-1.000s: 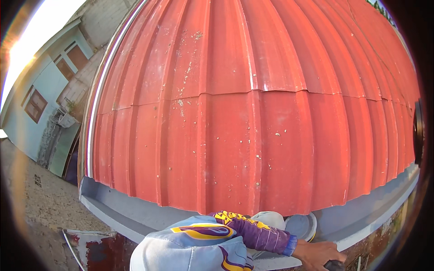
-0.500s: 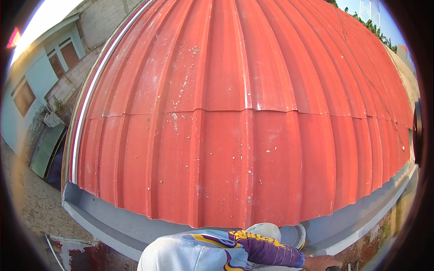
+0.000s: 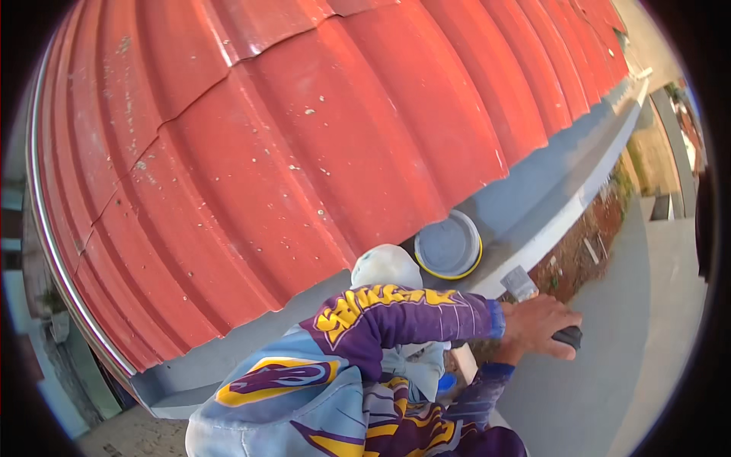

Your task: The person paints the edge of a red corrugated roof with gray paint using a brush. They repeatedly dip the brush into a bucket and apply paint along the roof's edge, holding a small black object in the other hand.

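My left arm, in a purple and yellow sleeve, reaches across to the right. My left hand (image 3: 533, 316) is closed around what looks like a paintbrush (image 3: 520, 283). Its flat, grey-smeared head sticks out beyond the knuckles, and a black end shows at the fingertips. Beneath it, my right hand (image 3: 512, 353) shows little more than the wrist; its fingers are mostly covered, so its grip cannot be made out. A round tub (image 3: 448, 245) with a yellow rim and grey inside sits in the grey gutter, at the roof's lower edge beside my pale-clad knee (image 3: 386, 266).
Ribbed red metal roofing (image 3: 365, 145) with scattered pale specks rises ahead. Along its edge runs a grey gutter (image 3: 548, 183) with a raised outer lip. Past the lip, far lower, lie reddish soil (image 3: 582, 251) and grey paved ground (image 3: 609, 343). Something blue (image 3: 447, 381) shows below my arms.
My view has swung to the right and down. The tub, half hidden before, now shows whole. Both forearms and the brush head have come into view.
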Demonstrator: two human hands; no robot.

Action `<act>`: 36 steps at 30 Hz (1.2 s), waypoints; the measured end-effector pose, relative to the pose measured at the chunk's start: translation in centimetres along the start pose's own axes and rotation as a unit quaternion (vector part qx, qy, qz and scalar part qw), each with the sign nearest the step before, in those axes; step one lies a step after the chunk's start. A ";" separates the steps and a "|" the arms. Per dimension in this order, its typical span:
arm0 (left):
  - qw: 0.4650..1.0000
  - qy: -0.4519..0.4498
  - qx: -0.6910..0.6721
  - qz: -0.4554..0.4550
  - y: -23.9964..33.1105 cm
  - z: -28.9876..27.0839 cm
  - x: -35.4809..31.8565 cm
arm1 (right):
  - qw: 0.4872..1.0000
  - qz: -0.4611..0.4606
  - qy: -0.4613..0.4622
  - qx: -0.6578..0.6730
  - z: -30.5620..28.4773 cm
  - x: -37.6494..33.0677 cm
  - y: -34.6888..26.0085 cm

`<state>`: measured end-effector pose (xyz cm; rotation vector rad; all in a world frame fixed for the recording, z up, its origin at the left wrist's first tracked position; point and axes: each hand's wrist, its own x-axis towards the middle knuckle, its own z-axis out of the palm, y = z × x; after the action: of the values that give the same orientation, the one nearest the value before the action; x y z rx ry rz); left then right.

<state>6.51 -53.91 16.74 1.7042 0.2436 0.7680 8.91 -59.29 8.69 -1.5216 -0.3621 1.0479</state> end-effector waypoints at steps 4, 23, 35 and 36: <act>0.982 -0.119 0.046 0.136 3.0 1.4 1.8 | 0.981 -0.107 0.162 -0.006 -8.1 1.9 -5.0; 0.994 -0.021 -0.041 0.098 2.6 3.3 1.2 | 0.831 -0.150 -0.037 -0.534 1.8 15.7 14.9; 0.995 -0.020 -0.028 0.089 1.8 2.4 2.5 | 0.987 0.043 0.088 0.131 -6.6 9.6 3.1; 0.996 -0.012 -0.033 0.083 1.4 3.1 1.9 | 0.982 0.053 0.095 0.157 -8.2 9.5 2.5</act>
<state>9.49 -55.69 18.44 1.6850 0.0598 0.8684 19.63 -58.09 1.75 -1.3511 0.0193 0.9803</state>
